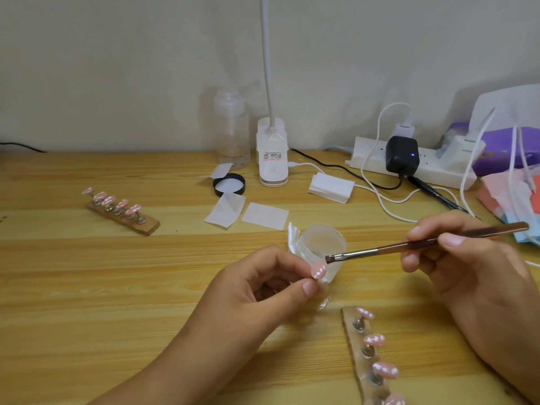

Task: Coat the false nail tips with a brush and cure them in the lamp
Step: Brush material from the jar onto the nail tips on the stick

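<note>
Your left hand (pixel 263 287) pinches a pink nail tip (pixel 318 271) between thumb and forefinger, the other fingers curled in. Your right hand (pixel 467 273) grips the brush (pixel 409 246) like a pen, fingers curled round the handle, the bristles just beside the tip with a small gap showing. Just beyond your left fingertips, a frosted jar (pixel 323 247) stands open on the tabletop (pixel 87 273). Between your forearms, nearer the right, lies a wooden holder (pixel 355 340) carrying more pink tips. A second holder (pixel 146 225) lies well beyond your left hand, and a black lid (pixel 229 185) lies beyond the jar.
</note>
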`<state>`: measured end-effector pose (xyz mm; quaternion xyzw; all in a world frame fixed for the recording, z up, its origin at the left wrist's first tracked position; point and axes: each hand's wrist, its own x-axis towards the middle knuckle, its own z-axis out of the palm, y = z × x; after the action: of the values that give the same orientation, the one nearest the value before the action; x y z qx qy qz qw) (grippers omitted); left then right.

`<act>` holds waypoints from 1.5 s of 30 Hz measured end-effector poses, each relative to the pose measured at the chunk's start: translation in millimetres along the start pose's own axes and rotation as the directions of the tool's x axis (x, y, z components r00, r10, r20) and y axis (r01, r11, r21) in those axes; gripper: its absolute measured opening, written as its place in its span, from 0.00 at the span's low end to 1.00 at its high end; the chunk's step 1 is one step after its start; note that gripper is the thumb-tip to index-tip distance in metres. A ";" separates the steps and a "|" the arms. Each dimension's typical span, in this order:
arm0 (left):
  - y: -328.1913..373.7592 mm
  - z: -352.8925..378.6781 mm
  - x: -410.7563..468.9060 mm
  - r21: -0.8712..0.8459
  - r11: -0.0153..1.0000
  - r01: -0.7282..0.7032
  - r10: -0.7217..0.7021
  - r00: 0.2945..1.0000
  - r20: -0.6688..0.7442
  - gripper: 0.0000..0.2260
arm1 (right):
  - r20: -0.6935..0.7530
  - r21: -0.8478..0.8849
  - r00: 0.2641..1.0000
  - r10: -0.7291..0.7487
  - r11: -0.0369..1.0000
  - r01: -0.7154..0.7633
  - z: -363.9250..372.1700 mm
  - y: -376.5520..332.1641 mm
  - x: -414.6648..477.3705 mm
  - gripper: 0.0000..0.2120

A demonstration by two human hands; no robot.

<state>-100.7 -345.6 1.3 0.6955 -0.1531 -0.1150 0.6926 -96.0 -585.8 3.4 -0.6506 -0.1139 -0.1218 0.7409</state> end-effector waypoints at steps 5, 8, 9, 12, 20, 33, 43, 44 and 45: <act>-2.8 -1.5 -0.9 0.043 0.999 -0.015 0.015 1.000 0.009 0.11 | 0.090 0.041 0.996 0.009 0.999 -0.013 -1.8 0.4 -0.5 0.20; -2.8 -1.4 -0.6 0.076 0.997 -0.011 0.010 1.000 0.007 0.10 | 0.102 0.013 0.995 0.019 1.000 -0.020 0.8 0.5 -1.6 0.19; -2.4 -1.1 -0.7 0.085 0.996 -0.009 0.009 1.000 0.004 0.09 | 0.090 0.005 0.996 0.021 1.000 -0.021 1.7 0.5 -2.0 0.19; -1.2 -0.4 0.1 0.093 0.996 -0.011 0.011 1.000 -0.004 0.03 | 0.050 -0.026 0.999 0.019 1.000 -0.017 3.5 -0.1 -2.9 0.17; 0.0 1.1 -0.8 0.131 0.991 0.005 -0.003 1.000 -0.015 0.04 | 0.024 -0.008 1.000 0.006 1.000 -0.006 0.6 0.2 -1.9 0.18; 3.1 1.9 -1.9 0.134 0.991 0.004 -0.002 1.000 -0.015 0.04 | -0.009 -0.021 1.000 0.007 1.000 -0.007 1.2 0.7 -2.7 0.15; 4.9 2.4 -2.3 0.144 0.989 0.022 -0.021 1.000 -0.010 0.12 | 0.001 -0.062 0.998 -0.062 0.996 0.062 3.7 1.6 -3.5 0.10; 5.0 2.7 -1.9 0.140 0.990 0.023 -0.022 1.000 -0.005 0.12 | 0.006 -0.043 0.998 -0.068 0.997 0.068 3.5 1.5 -3.2 0.10; 5.0 2.6 -1.8 0.138 0.990 0.022 -0.022 1.000 -0.004 0.12 | 0.019 -0.029 0.997 -0.073 0.997 0.073 3.2 1.2 -3.6 0.11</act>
<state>-103.6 -347.3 6.1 0.7435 -0.1524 -0.1110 0.6417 -99.0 -582.4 1.5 -0.6581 -0.1422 -0.1447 0.7251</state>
